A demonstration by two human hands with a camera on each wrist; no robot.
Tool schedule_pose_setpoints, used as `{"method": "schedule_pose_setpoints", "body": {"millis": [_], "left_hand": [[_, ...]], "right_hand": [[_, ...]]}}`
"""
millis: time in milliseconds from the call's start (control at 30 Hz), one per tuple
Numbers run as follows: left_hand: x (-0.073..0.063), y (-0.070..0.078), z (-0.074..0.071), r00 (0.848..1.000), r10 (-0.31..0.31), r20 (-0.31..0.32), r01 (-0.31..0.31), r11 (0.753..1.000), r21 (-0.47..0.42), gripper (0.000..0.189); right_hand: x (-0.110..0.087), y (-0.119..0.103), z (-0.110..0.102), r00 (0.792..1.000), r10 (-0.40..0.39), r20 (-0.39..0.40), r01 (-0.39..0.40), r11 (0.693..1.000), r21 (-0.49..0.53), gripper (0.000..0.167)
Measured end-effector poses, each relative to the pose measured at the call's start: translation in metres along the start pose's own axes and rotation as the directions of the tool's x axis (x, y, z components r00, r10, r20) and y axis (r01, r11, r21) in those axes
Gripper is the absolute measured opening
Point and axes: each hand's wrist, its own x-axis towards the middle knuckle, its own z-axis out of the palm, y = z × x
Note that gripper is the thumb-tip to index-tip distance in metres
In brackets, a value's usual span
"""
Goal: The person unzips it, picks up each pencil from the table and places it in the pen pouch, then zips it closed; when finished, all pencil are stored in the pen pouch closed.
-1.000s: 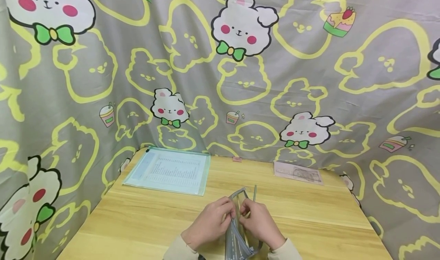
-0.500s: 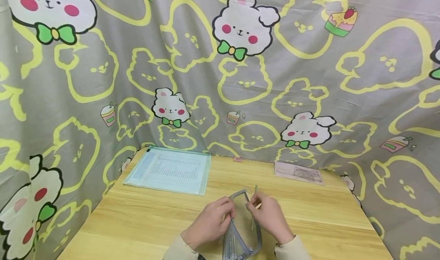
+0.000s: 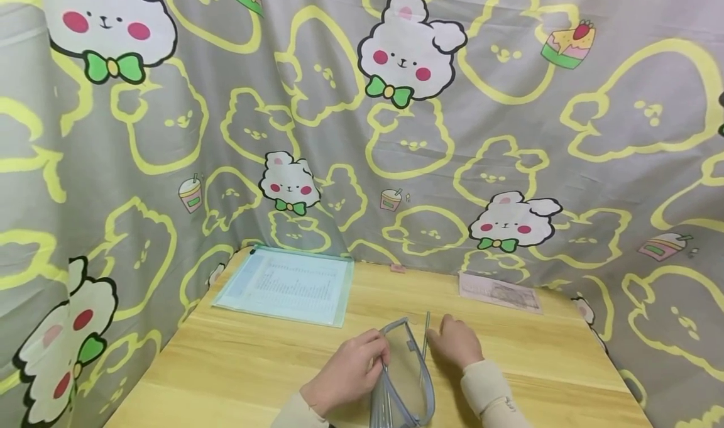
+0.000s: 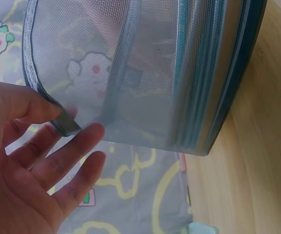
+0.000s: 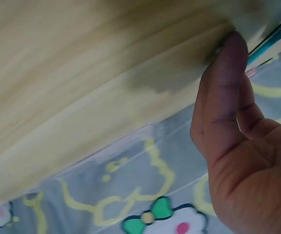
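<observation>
A translucent mesh zip pouch [image 3: 432, 390] with grey-blue edging stands at the front of the wooden table, its mouth spread wide. My left hand [image 3: 352, 366] pinches its left rim between thumb and fingers. In the left wrist view, the pouch [image 4: 150, 87] shows fine mesh and several layers of teal and tan edging along its right side. Just right of the pouch, my right hand [image 3: 457, 342] is low over the table beside a thin teal strip [image 3: 427, 327]. Nothing shows in the right hand [image 5: 228, 117], whose fingers point forward, apart from the thumb.
A pale teal clear document folder [image 3: 288, 286] with a printed sheet lies at the back left of the table [image 3: 254, 365]. A pinkish printed slip [image 3: 500, 291] is at the back right. A small pink piece [image 3: 398, 268] sits at the rear edge. A cartoon-print curtain [image 3: 339, 132] surrounds the table.
My right hand has let go of the pouch's right rim and moved right, beside the teal strip. The pouch's mouth has widened. My left hand keeps its hold on the left rim.
</observation>
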Motion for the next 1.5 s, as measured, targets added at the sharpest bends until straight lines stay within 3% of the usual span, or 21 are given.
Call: {"method": "schedule_pose_setpoints", "body": {"millis": [167, 267, 333, 500, 600, 700, 767, 833, 900, 967, 1267, 1367, 1500], "left_hand": [[0.001, 0.0, 0.0, 1.0, 0.018, -0.023, -0.018, 1.0, 0.019, 0.021], [0.001, 0.001, 0.0, 1.0, 0.011, -0.02, -0.011, 1.0, 0.019, 0.021], [0.001, 0.001, 0.0, 1.0, 0.003, -0.017, -0.003, 1.0, 0.018, 0.022], [-0.001, 0.003, 0.001, 1.0, 0.008, -0.021, -0.008, 1.0, 0.009, 0.023], [-0.002, 0.003, 0.001, 1.0, 0.012, -0.025, -0.012, 1.0, 0.013, 0.023], [-0.001, 0.002, -0.001, 0.999, 0.012, -0.03, -0.011, 1.0, 0.019, 0.023], [-0.001, 0.001, -0.002, 1.0, 0.005, -0.028, -0.005, 1.0, 0.018, 0.022], [0.0, 0.001, -0.004, 1.0, -0.005, -0.022, 0.005, 1.0, 0.012, 0.02], [0.001, 0.0, -0.005, 1.0, -0.017, -0.01, 0.017, 1.0, 0.004, 0.019], [0.001, 0.0, -0.004, 1.0, -0.022, -0.003, 0.022, 1.0, -0.001, 0.018], [-0.001, 0.004, 0.003, 0.999, 0.029, -0.027, -0.029, 0.999, 0.023, 0.019], [-0.001, 0.004, 0.004, 0.998, 0.048, -0.046, -0.047, 0.998, 0.032, 0.021], [0.0, 0.003, 0.005, 0.998, 0.059, -0.038, -0.058, 0.998, 0.027, 0.021]], "right_hand": [[-0.005, -0.015, 0.012, 0.994, -0.098, -0.043, 0.096, 0.995, -0.039, 0.03], [-0.011, -0.02, 0.013, 0.995, -0.095, -0.034, 0.095, 0.995, -0.004, 0.02], [-0.017, -0.019, 0.01, 0.997, -0.075, -0.013, 0.076, 0.996, 0.047, 0.015], [-0.037, -0.012, -0.013, 0.996, -0.053, 0.066, 0.039, 0.979, 0.2, 0.024], [-0.053, -0.013, -0.037, 0.987, -0.075, 0.142, 0.021, 0.936, 0.353, 0.017], [-0.069, -0.021, -0.059, 0.957, -0.18, 0.23, 0.04, 0.86, 0.508, 0.013], [-0.079, -0.032, -0.067, 0.92, -0.271, 0.285, 0.062, 0.816, 0.575, 0.015], [-0.086, -0.044, -0.067, 0.884, -0.339, 0.322, 0.088, 0.797, 0.597, 0.016], [-0.089, -0.056, -0.061, 0.867, -0.369, 0.335, 0.111, 0.798, 0.593, 0.016], [-0.088, -0.065, -0.053, 0.87, -0.37, 0.327, 0.121, 0.802, 0.585, 0.015], [-0.077, -0.077, -0.028, 0.953, -0.246, 0.177, 0.096, 0.799, 0.594, 0.01], [-0.074, -0.079, -0.024, 0.961, -0.235, 0.143, 0.107, 0.797, 0.594, 0.011], [-0.073, -0.079, -0.021, 0.954, -0.263, 0.143, 0.133, 0.8, 0.585, 0.012]]}}
